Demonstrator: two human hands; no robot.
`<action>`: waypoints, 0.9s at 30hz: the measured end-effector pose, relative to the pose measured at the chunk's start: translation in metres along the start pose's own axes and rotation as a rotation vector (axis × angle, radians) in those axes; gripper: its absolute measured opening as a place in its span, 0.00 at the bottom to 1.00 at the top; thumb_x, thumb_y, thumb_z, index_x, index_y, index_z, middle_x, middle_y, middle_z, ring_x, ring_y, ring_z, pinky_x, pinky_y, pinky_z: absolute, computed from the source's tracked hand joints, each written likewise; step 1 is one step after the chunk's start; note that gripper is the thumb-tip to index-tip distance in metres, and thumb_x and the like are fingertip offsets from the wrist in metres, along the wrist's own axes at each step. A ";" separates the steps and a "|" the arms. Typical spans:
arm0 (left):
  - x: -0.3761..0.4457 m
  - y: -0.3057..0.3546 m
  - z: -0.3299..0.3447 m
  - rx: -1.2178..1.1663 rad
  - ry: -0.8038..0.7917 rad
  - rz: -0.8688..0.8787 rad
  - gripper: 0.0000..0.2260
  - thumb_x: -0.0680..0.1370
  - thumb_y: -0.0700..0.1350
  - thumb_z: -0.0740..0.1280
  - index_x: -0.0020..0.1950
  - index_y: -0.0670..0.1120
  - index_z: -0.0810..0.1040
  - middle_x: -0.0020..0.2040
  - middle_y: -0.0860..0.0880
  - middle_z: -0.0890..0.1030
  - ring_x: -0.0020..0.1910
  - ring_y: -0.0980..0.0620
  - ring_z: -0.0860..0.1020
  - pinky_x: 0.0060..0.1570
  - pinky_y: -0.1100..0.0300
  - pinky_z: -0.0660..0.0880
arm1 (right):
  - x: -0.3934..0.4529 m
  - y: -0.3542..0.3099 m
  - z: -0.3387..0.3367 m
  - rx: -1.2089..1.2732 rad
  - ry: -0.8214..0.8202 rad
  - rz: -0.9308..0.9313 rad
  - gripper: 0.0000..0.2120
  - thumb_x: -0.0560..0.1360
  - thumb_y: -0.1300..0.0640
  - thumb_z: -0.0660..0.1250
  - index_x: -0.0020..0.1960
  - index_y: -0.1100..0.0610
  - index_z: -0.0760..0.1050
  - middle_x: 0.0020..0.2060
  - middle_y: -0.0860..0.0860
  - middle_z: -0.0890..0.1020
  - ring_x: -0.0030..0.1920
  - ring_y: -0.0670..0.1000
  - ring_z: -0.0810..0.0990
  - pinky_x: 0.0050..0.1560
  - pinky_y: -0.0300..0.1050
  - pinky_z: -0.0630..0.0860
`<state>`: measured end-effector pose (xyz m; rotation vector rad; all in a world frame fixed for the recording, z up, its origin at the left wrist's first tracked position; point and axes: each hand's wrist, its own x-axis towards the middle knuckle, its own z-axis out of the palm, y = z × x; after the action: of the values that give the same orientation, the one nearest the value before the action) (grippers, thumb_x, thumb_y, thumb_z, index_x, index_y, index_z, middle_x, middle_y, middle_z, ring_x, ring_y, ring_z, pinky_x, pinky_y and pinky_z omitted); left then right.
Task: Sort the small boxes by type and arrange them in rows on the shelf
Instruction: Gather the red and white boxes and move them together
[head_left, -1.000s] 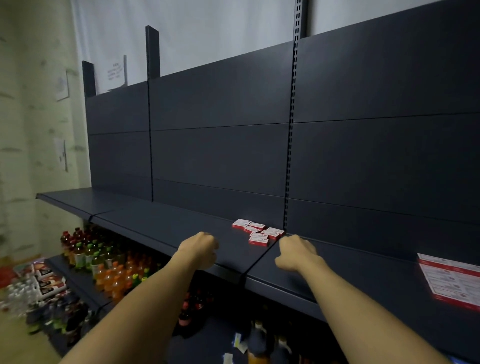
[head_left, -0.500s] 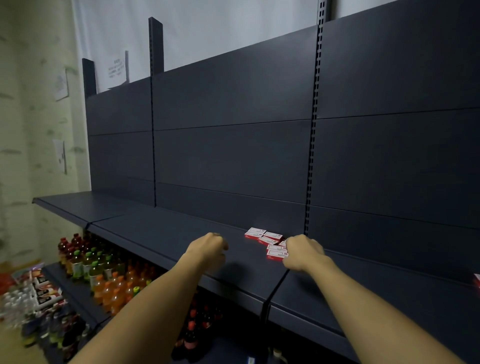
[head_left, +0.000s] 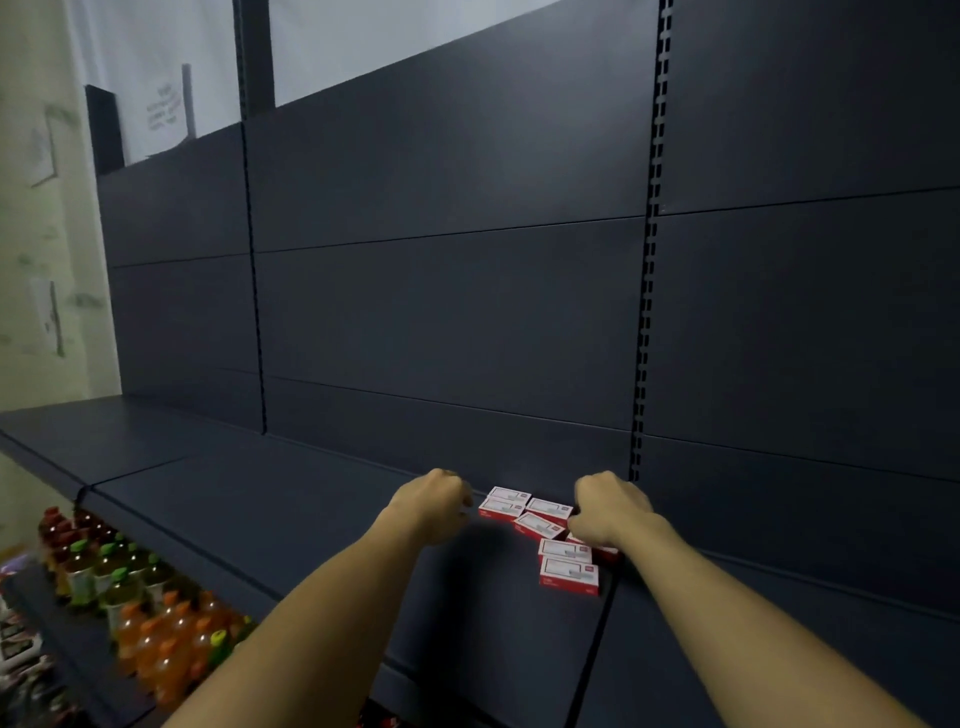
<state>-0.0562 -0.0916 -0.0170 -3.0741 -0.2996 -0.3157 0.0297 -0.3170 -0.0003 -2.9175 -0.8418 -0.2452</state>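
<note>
Both hands, left (head_left: 434, 501) and right (head_left: 608, 512), curl beside the scattered boxes (head_left: 540, 525); grip unclear. Nudging the shelf-edge box (head_left: 570, 574) risks a fall.

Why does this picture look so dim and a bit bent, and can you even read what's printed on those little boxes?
In the head view the light is low and the dark shelf swallows it; the wide lens bows the uprights and shelf edges; the red and white small boxes show plainly, but their print is too small and soft to read; the left hand and right hand look slightly smeared.
</note>
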 end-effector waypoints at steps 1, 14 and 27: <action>0.010 -0.001 0.005 -0.018 0.000 0.005 0.12 0.80 0.47 0.64 0.62 0.49 0.81 0.62 0.48 0.78 0.56 0.47 0.78 0.54 0.49 0.79 | 0.008 0.002 0.004 0.008 -0.006 0.003 0.05 0.73 0.57 0.64 0.47 0.55 0.76 0.45 0.51 0.78 0.47 0.55 0.80 0.38 0.44 0.71; 0.095 0.014 0.050 -0.166 -0.032 0.109 0.19 0.79 0.55 0.67 0.69 0.50 0.75 0.65 0.50 0.75 0.61 0.49 0.76 0.61 0.52 0.75 | 0.051 0.010 0.028 0.127 -0.027 0.056 0.06 0.72 0.54 0.66 0.45 0.56 0.78 0.44 0.52 0.80 0.43 0.55 0.80 0.35 0.44 0.74; 0.112 -0.021 0.051 -0.138 -0.150 0.246 0.16 0.75 0.53 0.73 0.60 0.47 0.80 0.60 0.47 0.76 0.57 0.47 0.76 0.59 0.54 0.74 | 0.057 -0.014 0.035 0.215 -0.099 0.155 0.14 0.69 0.52 0.70 0.48 0.61 0.80 0.47 0.56 0.82 0.43 0.55 0.83 0.40 0.51 0.80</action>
<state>0.0571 -0.0468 -0.0436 -3.2280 0.1021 -0.0993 0.0739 -0.2708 -0.0239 -2.7913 -0.6069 0.0017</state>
